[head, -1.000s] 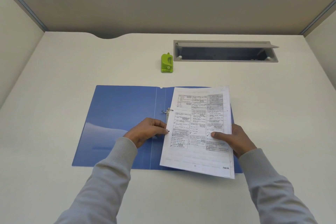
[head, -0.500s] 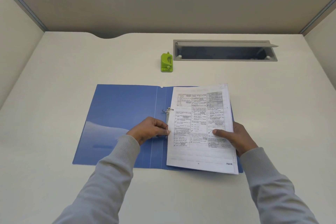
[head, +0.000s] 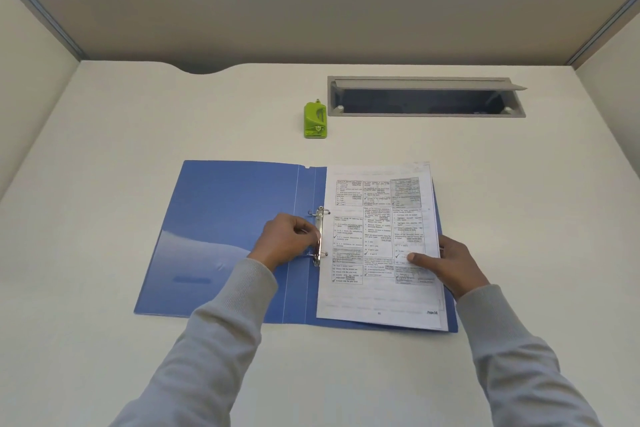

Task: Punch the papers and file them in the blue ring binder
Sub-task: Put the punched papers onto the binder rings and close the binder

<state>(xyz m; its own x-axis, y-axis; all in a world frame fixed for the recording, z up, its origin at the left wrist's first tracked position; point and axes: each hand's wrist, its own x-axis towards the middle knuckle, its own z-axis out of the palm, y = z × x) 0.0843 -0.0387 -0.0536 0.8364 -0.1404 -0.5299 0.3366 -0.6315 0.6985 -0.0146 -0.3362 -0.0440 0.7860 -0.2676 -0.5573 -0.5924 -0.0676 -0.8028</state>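
The blue ring binder lies open and flat on the surface, with the papers resting on its right-hand cover and their left edge at the ring mechanism.

Risk: if the punched holes are not seated over both rings when the mechanism is closed, the sheets are likely to tear at the holes or be caught between the ring halves. A shift of the stack would cause this (whether the holes are already on the rings cannot be told here). Closing the rings on a fingertip is a second hazard, since the fingers sit directly against the metal.

The left hand is curled, thumb and fingers pinched on the ring mechanism, and holds nothing else. The right hand is spread fairly flat, thumb on top of the papers near their right edge, fingers under or beside that edge, gripping the stack. The green hole punch stands well apart, untouched.
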